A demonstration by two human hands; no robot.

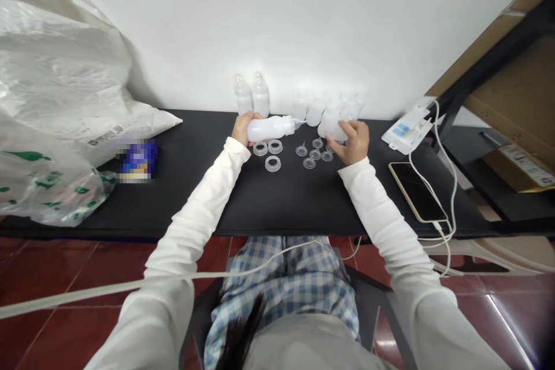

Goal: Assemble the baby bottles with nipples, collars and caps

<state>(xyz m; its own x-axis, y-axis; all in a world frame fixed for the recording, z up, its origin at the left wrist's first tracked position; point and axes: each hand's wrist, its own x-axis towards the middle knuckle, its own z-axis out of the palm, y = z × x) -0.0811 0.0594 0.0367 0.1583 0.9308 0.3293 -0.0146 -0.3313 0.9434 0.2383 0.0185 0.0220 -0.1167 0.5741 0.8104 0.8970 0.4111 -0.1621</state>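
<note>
The left hand [241, 129] has its fingers closed around a translucent white plastic squeeze bottle [269, 129], which lies on its side just above the tabletop, tapered nozzle toward 3 o'clock. The right hand [354, 141] curls its fingers around a second frosted bottle [332, 125], its smooth, rounded body tilted and partly hidden by the fingers. Between and just below the hands, on the black tabletop [186, 191], lie three wide clear plastic rings [273, 163] and at least five small translucent discs [315, 154], one with a cone-shaped tip [301, 150]. Two upright bottles [243, 94] stand against the wall at 12 o'clock. About four more pale bottles [315, 110] stand at 1 o'clock, too faint against the wall to count surely. At 3 o'clock lies a gold-edged smartphone [416, 192] with a white cable [453, 185]. At 9 o'clock sit a crumpled white plastic sack [56, 69] and a blurred blue packet [139, 161].
</note>
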